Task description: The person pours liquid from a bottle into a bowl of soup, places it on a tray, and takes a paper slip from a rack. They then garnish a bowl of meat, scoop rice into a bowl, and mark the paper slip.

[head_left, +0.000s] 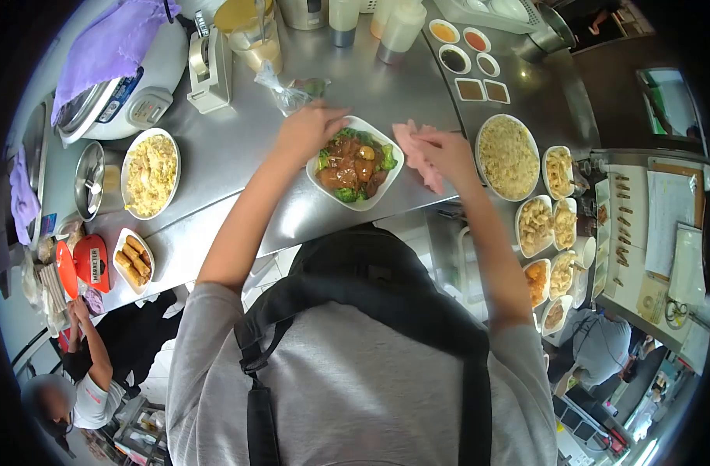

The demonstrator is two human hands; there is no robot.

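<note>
A white square bowl (pixel 314 175) of glazed brown meat ringed with green broccoli sits near the front edge of the steel counter. My left hand (pixel 312 130) is at its upper left corner, the fingertips closed about the rim. To the right of the bowl, my right hand (pixel 448 155) grips a crumpled pink cloth (pixel 419 155), which hangs close beside the bowl's right side. Just beyond my left hand lies a knotted clear plastic bag (pixel 289 95) with something green inside.
Fried rice dishes (pixel 151 172) (pixel 508 158) stand on both sides. Spring rolls (pixel 133 262) lie at left; several small dishes (pixel 535 225) crowd the right. A tape dispenser (pixel 210 74), sauce bottles (pixel 401 31) and sauce cups (pixel 454 58) stand behind. Other people (pixel 99 396) (pixel 600 346) are nearby.
</note>
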